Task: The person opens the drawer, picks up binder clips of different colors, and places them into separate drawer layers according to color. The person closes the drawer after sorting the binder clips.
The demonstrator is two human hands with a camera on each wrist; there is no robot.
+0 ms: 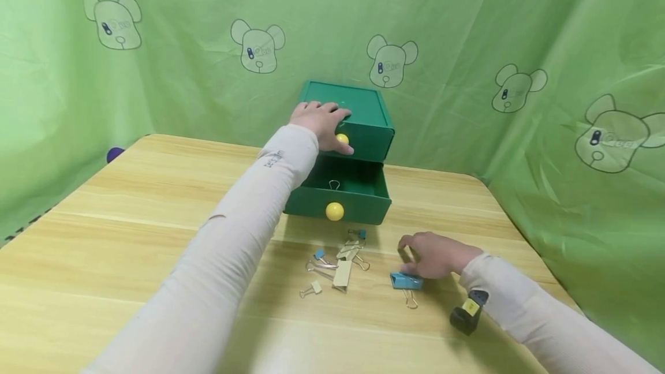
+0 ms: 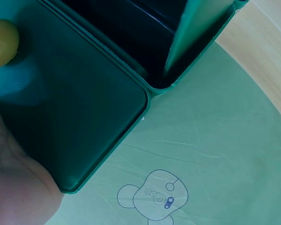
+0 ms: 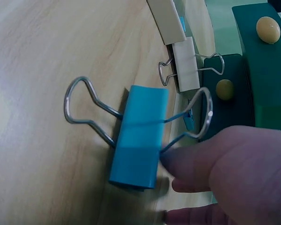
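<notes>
My left hand rests on the top of a green drawer box, its thumb beside the upper yellow knob. The lower drawer is pulled out, and a wire clip handle shows inside it. On the table to the right, my right hand is at a large blue binder clip, with the thumb at the clip's edge and the fingers apart from it. Whether the thumb touches the clip, I cannot tell. In the left wrist view the palm lies by the box's front.
Several cream and blue binder clips lie in front of the drawer, among them a cream clip, a small cream clip and a small blue clip. Green curtains hang behind and beside the wooden table.
</notes>
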